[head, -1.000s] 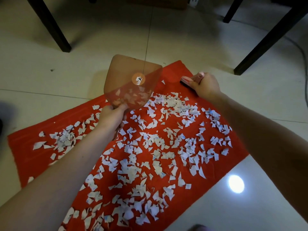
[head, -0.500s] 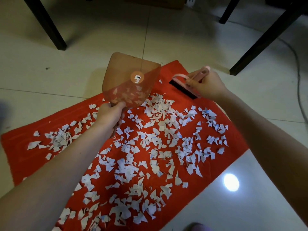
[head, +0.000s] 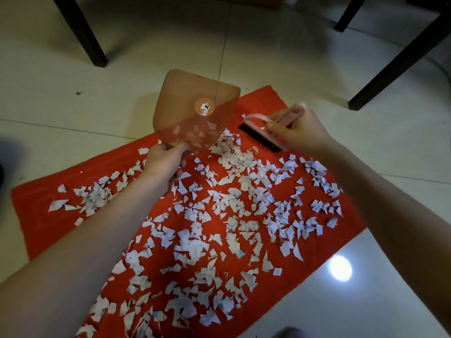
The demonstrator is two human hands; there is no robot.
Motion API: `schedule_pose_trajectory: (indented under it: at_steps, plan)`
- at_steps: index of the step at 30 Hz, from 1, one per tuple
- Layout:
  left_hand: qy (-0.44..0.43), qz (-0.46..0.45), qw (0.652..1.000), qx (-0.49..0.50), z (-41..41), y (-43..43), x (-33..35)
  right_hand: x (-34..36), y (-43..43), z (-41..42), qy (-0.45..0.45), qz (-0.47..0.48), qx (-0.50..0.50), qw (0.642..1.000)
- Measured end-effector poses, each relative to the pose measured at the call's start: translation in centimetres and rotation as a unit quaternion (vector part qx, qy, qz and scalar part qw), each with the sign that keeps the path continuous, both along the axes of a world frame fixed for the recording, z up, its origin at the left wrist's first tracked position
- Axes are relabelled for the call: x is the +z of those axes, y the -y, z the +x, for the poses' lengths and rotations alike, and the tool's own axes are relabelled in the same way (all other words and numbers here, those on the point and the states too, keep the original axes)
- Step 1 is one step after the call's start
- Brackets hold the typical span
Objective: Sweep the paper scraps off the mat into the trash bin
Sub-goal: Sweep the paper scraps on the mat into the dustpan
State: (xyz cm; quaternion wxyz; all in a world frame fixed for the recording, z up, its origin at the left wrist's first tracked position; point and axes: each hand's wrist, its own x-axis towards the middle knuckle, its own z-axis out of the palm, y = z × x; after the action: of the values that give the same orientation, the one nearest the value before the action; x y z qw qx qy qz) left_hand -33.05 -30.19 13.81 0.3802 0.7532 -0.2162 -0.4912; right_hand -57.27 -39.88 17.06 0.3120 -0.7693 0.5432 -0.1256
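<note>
The left hand [head: 166, 164] is curled round the near end of a see-through brown dustpan [head: 195, 103] and holds it up off the mat, tilted, with its wide edge pointing away toward the floor tiles. A round sticker [head: 204, 107] sits in the middle of the pan. A few pale bits show through the plastic just above the fingers; I cannot tell whether they lie in the pan or on the mat behind it.

The right hand [head: 302, 132] grips a small pink brush [head: 261, 137], fingers wrapped round its handle, with the black bristles pointing down and toward the dustpan. The brush hovers near the far edge of the red mat [head: 44, 198], just beside the pan's right side, above the nearest scraps.

The paper scraps [head: 195, 250] are white and torn small, and they cover most of the mat, spread below and between both forearms. A looser cluster [head: 92, 198] lies off to the left of the left arm.

The mat lies on a pale tiled floor [head: 305, 57]. Dark furniture legs [head: 80, 32] stand beyond it, and a lamp's bright reflection [head: 340, 267] shines on the tiles at the right.
</note>
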Motion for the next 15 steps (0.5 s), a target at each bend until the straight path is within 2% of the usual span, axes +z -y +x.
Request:
schedule_pose_trajectory:
  at_steps: [2,5,8,15]
  plan:
    - [0.004,0.001,1.0,0.002,0.4,0.2,-0.1,0.0,1.9,-0.1,0.018,-0.012,-0.053,0.998]
    - [0.006,0.006,1.0,0.014,0.9,0.5,-0.4,-1.3,5.2,0.8,-0.035,-0.069,-0.089,0.993]
    - [0.007,0.006,1.0,0.022,1.1,0.7,-0.7,-3.0,7.3,2.4,-0.063,-0.064,-0.118,0.989]
    - [0.002,0.005,1.0,0.025,1.4,0.2,-1.5,-4.9,6.8,4.4,-0.12,-0.015,-0.055,0.991]
